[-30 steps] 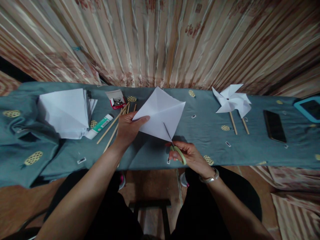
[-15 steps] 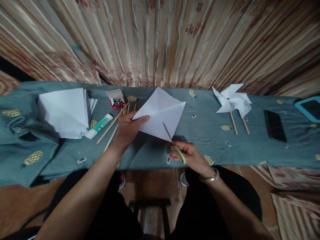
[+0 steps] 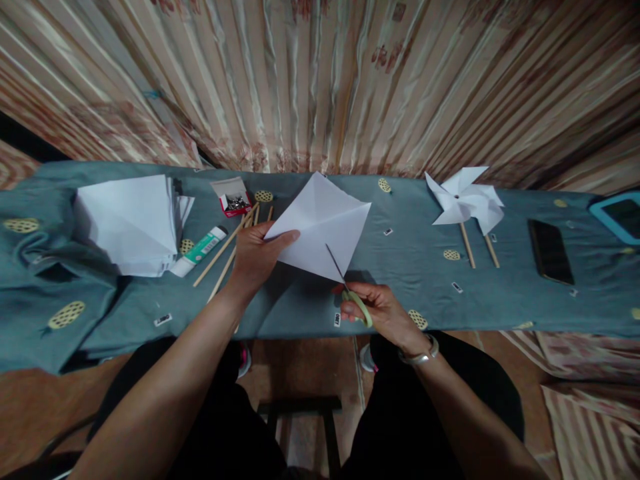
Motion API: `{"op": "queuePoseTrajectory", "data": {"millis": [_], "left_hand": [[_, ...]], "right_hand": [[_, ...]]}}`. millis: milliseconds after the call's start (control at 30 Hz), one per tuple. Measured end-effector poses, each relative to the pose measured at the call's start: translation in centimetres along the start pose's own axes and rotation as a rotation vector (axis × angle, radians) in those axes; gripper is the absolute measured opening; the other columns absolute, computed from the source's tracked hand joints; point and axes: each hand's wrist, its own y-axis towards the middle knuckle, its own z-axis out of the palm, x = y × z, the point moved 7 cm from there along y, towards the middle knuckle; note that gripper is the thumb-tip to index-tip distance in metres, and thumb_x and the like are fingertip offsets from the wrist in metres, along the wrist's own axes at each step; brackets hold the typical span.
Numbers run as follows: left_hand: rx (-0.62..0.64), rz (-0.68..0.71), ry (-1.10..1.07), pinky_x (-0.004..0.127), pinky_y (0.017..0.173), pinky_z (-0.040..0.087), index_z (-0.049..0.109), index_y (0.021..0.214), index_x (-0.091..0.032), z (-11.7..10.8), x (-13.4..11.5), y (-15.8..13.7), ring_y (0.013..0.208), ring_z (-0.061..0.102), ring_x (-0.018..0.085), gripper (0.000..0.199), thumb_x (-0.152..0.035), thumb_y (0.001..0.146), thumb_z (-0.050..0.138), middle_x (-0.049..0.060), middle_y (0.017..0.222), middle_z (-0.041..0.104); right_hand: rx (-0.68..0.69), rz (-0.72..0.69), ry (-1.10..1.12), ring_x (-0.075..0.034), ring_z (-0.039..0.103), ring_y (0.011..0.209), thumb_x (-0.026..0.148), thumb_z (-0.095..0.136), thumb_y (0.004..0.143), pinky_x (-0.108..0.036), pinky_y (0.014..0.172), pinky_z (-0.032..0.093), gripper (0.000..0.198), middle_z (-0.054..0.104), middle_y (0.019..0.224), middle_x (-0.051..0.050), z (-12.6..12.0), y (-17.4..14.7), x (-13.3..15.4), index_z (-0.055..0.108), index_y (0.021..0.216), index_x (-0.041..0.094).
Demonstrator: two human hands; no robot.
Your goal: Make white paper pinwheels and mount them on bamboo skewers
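Partly covered, partly cropped
The square white paper sheet point(image 3: 320, 220) and thin wooden sticks point(image 3: 219, 255) are partly covered by the left hand point(image 3: 257, 257); a blue-rimmed device point(image 3: 623, 219) is edge-cropped.

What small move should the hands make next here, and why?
Probably the right hand should squeeze the scissors gently, with the left hand holding the white sheet steady: one blade lies over the sheet, running from its near corner toward the middle, and the left hand grips the left corner.
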Motion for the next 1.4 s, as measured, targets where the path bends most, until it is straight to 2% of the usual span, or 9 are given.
{"op": "queuePoseTrajectory", "data": {"millis": [133,467,833,1133,1400], "left_hand": [[0.008,0.004,0.026,0.028,0.055,0.049,0.076,0.074,-0.016,-0.02,-0.01,0.07,0.056,0.061,0.016,0.016,-0.028,0.064,0.08,0.001,0.066,0.069],[0.047,-0.051,0.054,0.024,0.053,0.044,0.078,0.079,-0.016,0.36,0.33,-0.3,0.056,0.059,0.015,0.026,-0.035,0.063,0.08,0.0,0.066,0.071],[0.068,-0.05,0.047,0.024,0.053,0.042,0.079,0.08,-0.017,0.54,0.64,-0.31,0.056,0.058,0.015,0.025,-0.035,0.062,0.081,-0.001,0.064,0.071],[0.06,-0.047,0.049,0.025,0.053,0.043,0.079,0.078,-0.018,0.51,0.62,-0.28,0.056,0.059,0.016,0.025,-0.036,0.061,0.081,0.0,0.065,0.071],[0.073,-0.061,0.056,0.024,0.053,0.043,0.079,0.081,-0.017,0.59,0.77,-0.4,0.057,0.06,0.016,0.027,-0.036,0.062,0.081,0.0,0.066,0.072]], "right_hand": [[0.011,-0.025,-0.041,-0.008,0.056,0.054,0.049,0.083,0.067,-0.021,0.055,0.049,0.044,0.064,0.064,0.003,0.0,-0.08,0.22,0.072,0.095,0.017],[0.021,-0.052,-0.111,-0.009,0.055,0.055,0.055,0.079,0.07,-0.022,0.056,0.049,0.049,0.064,0.066,0.002,-0.06,-0.08,0.41,0.071,0.097,0.015],[0.023,-0.06,-0.073,-0.007,0.051,0.054,0.055,0.08,0.069,-0.019,0.053,0.045,0.042,0.06,0.063,0.003,0.1,0.06,0.31,0.067,0.078,0.016],[-0.001,-0.033,-0.04,-0.006,0.05,0.05,0.056,0.082,0.064,-0.019,0.051,0.046,0.047,0.061,0.06,0.004,0.19,0.18,0.41,0.068,0.082,0.015],[0.009,-0.052,-0.093,-0.007,0.052,0.054,0.059,0.079,0.068,-0.021,0.054,0.047,0.046,0.064,0.065,0.002,0.2,0.03,0.71,0.068,0.083,0.016]]}}
